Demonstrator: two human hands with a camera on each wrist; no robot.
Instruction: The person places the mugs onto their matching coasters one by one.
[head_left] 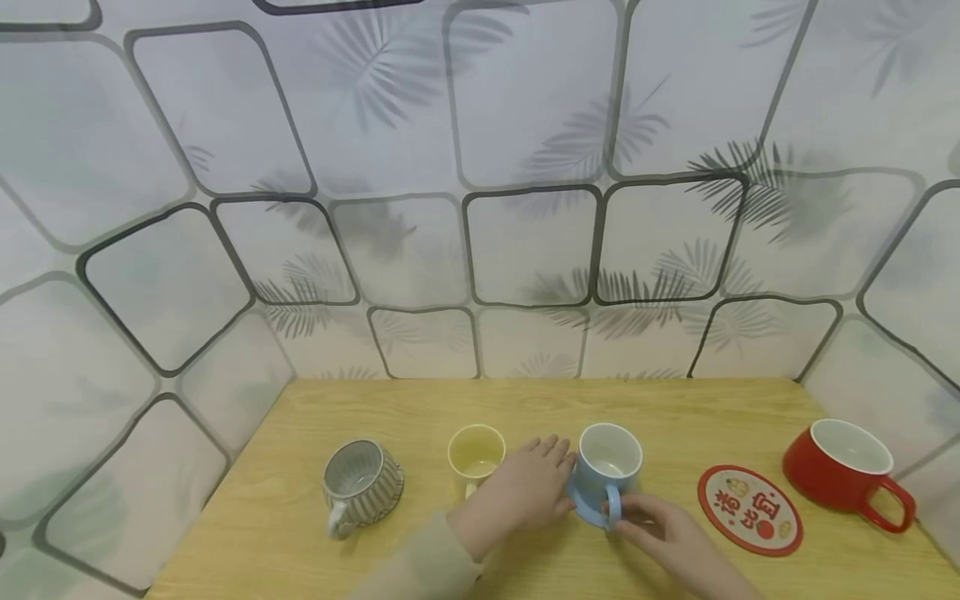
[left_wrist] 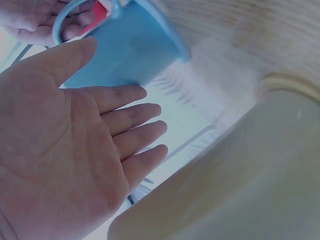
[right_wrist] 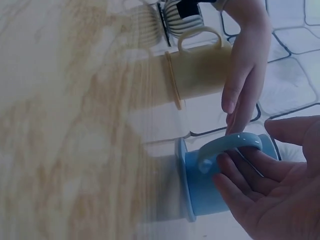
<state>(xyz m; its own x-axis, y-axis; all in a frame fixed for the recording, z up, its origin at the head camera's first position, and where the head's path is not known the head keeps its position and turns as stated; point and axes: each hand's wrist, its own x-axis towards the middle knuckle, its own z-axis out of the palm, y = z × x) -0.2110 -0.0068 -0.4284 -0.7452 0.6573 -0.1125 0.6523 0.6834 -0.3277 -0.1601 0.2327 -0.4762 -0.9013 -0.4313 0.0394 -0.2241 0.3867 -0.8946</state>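
A light blue mug [head_left: 597,481] with a white inside stands upright on a blue round base [head_left: 587,505]. The fingers of my right hand [head_left: 663,529] reach to its handle; in the right wrist view they lie loosely beside and behind the handle [right_wrist: 227,145], the thumb apart from it. On the mug's left side is my left hand [head_left: 528,483], palm turned toward the mug and fingers extended. Whether it touches the mug, I cannot tell. Just left of that hand stands a yellow mug [head_left: 467,475], partly covered by it.
A grey ribbed mug [head_left: 378,496] stands farther left on the wooden table [head_left: 285,533]. To the right lie a round red-edged coaster [head_left: 750,510] with red characters and a wide red mug [head_left: 821,483]. Patterned cloth [head_left: 532,250] surrounds the table's back and sides.
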